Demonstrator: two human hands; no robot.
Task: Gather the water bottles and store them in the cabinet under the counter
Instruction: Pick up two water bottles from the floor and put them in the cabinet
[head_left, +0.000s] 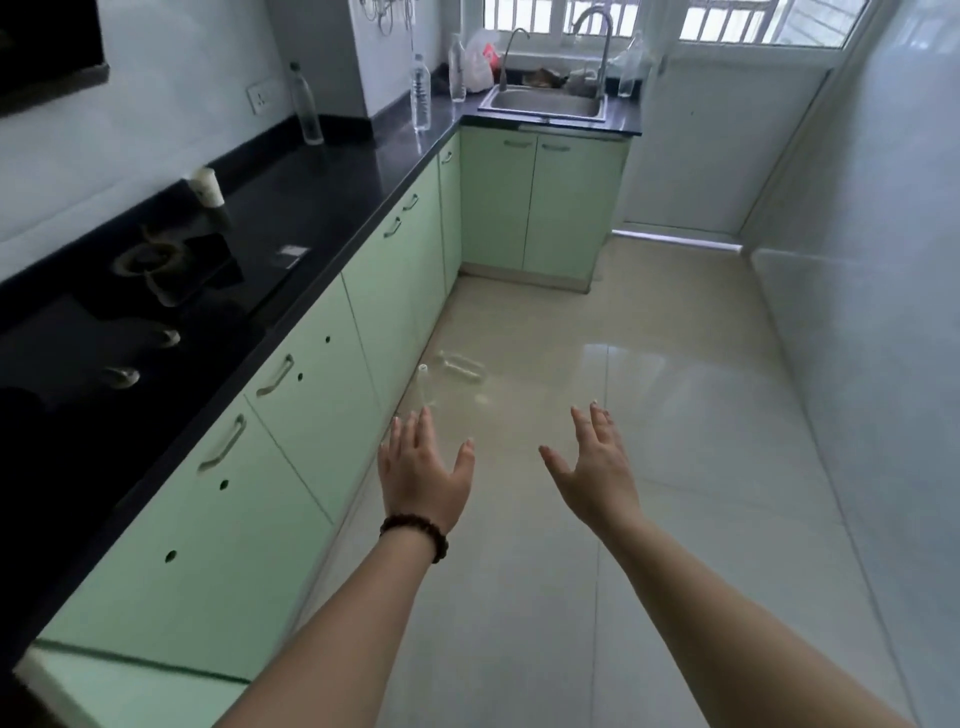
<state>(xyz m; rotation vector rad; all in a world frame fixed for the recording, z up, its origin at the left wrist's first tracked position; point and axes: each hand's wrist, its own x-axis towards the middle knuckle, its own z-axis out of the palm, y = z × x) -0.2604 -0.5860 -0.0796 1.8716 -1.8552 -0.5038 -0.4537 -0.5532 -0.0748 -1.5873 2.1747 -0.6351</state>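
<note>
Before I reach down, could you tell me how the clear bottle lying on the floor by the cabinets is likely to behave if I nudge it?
The clear bottle lies on its side on glossy floor tiles, so it would probably roll or skid. It looks empty and thin-walled, so it is likely light and may dent when squeezed. Both hands, left and right, are open above it.

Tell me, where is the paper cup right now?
The paper cup stands on the black counter at the left of the head view, against the wall, just beyond the stove burner.

Single head view: high, facing forward-down along counter (322, 208) toward far sink (545, 101); floor (649, 415) mid-distance.
</note>
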